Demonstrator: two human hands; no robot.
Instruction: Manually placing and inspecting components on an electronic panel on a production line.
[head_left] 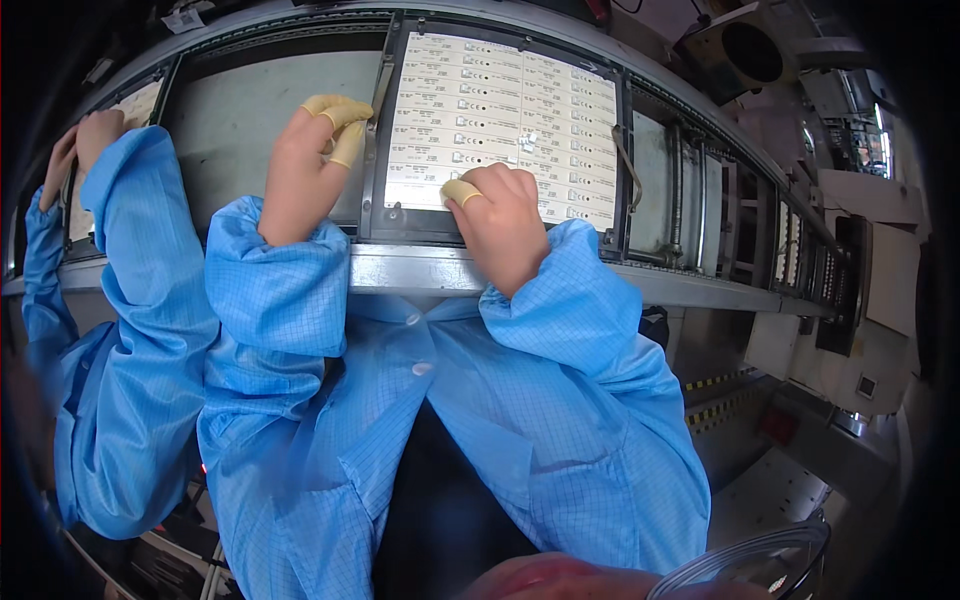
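Note:
A white panel of printed circuit strips (505, 125) lies in a dark frame (620, 150) on a conveyor line. My left hand (305, 165), with yellow finger cots on two fingertips, rests on the frame's left edge, fingers curled around the rail. On the panel's near edge sits my right hand (500, 220), a yellow cot on the thumb, fingers bent down onto the strips. Whether it pinches anything is hidden. Both arms wear blue cleanroom sleeves.
A co-worker in a blue coat stands at my left, their hands (80, 145) on another panel. A grey metal rail (420, 270) runs along the conveyor's near side. Machine housings and racks (800, 250) stand to the right. A clear round lid (760, 565) shows at bottom right.

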